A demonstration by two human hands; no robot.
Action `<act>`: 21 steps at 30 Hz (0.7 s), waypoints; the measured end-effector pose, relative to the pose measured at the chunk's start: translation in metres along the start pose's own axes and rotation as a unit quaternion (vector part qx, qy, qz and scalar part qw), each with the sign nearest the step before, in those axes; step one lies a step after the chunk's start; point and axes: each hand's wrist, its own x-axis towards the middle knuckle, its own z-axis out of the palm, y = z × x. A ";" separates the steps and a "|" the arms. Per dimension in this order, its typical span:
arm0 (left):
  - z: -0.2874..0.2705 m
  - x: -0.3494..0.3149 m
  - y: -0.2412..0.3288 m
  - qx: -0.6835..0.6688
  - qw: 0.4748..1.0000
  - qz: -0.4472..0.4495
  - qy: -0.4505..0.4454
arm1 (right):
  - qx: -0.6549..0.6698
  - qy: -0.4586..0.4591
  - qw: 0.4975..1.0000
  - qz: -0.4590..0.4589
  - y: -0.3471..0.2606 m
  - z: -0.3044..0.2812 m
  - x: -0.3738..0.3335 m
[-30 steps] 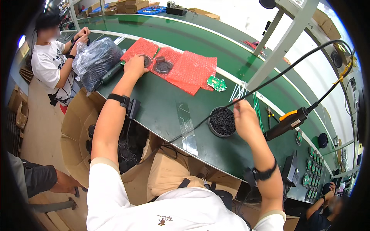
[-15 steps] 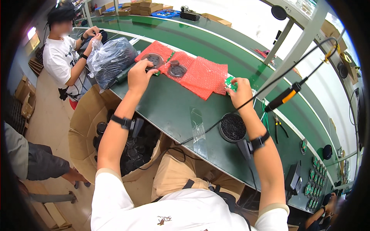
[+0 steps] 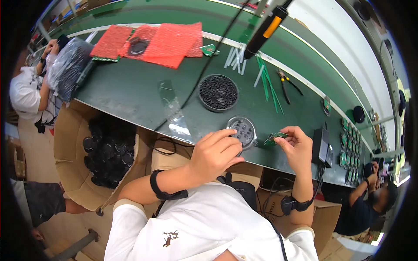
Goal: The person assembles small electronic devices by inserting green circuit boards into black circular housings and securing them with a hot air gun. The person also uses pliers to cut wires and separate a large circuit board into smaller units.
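My left hand (image 3: 217, 153) has its fingertips on the left rim of a round grey plastic housing (image 3: 244, 132) at the table's front edge. Small round bumps or holes show inside the housing. Just right of it, my right hand (image 3: 296, 145) pinches a small green circuit board (image 3: 274, 138) between thumb and fingers. Behind the housing stands a round dish (image 3: 217, 108) full of small black pieces. Red bubble-wrap bags (image 3: 172, 43) lie at the far left, with another round dark housing (image 3: 138, 47) on them and a green board (image 3: 210, 49) at their right end.
A black-and-orange corded tool (image 3: 266, 32) hangs over the table, its cable crossing the view. Cutting pliers (image 3: 288, 85), green strips (image 3: 271, 89) and white strips (image 3: 236, 58) lie behind. Boards stand in rows (image 3: 349, 148) at right. A carton (image 3: 65, 148) holds black parts. Two people work nearby.
Both hands have drawn back from the bubble-wrap bags to the table's front edge. A round housing has come off the bags, and a green board is now in my right hand. The view has shifted right.
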 end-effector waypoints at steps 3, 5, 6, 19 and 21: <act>0.027 0.002 0.004 -0.001 0.999 0.001 -0.047 | 0.060 -0.005 0.998 -0.026 0.013 -0.007 -0.008; 0.032 0.000 0.007 -0.006 0.995 -0.029 -0.093 | 0.028 -0.035 0.995 -0.087 0.005 -0.009 -0.006; 0.030 0.003 0.009 -0.021 0.995 -0.051 -0.087 | 0.058 -0.053 0.995 -0.069 0.001 -0.007 -0.006; 0.004 0.036 -0.008 -0.138 0.959 -0.223 -0.109 | 0.193 -0.075 0.975 0.083 0.004 0.032 0.004; 0.003 0.025 -0.012 -0.081 0.972 -0.175 -0.134 | 0.179 -0.088 0.974 0.107 0.008 0.035 0.005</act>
